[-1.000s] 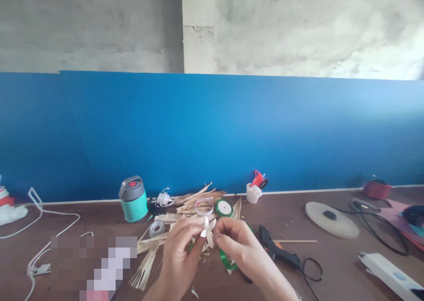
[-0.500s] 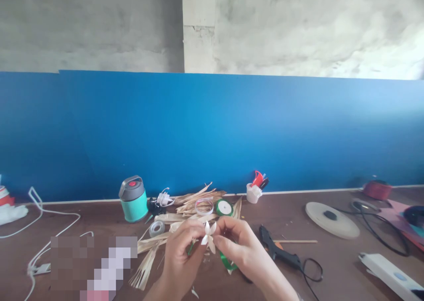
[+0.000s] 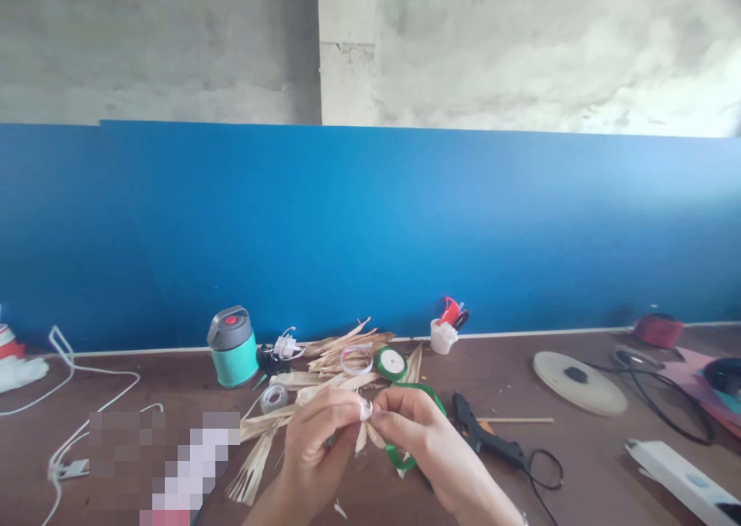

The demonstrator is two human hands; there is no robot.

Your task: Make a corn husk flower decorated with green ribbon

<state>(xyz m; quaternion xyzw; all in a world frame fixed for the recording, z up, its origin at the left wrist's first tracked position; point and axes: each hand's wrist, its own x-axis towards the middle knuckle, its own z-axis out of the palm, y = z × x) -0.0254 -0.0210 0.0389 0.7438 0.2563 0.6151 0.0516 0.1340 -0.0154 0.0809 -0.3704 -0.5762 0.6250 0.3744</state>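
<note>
A small cream-white flower with pointed petals, which looks like dried corn husk, is held in front of me between both hands. My left hand is closed, thumb and fingers pinching it from the left. From the right, my right hand pinches at its petals with thumb and forefinger. Two petals hang below the fingertips; the upper ones are bunched and partly hidden. Behind and below my right hand shows a loop of green ribbon. Strips of dry husk lie on the table beyond my left hand.
A glue gun and a thin wooden stick lie to the right. Behind my hands are a clear tape roll, a green ribbon spool and a white cup of tools. A teal jar stands back left.
The flower's upper petals were spread upright and are now folded together between my fingertips. My right fingers have moved slightly left and down, closer to my left hand.
</note>
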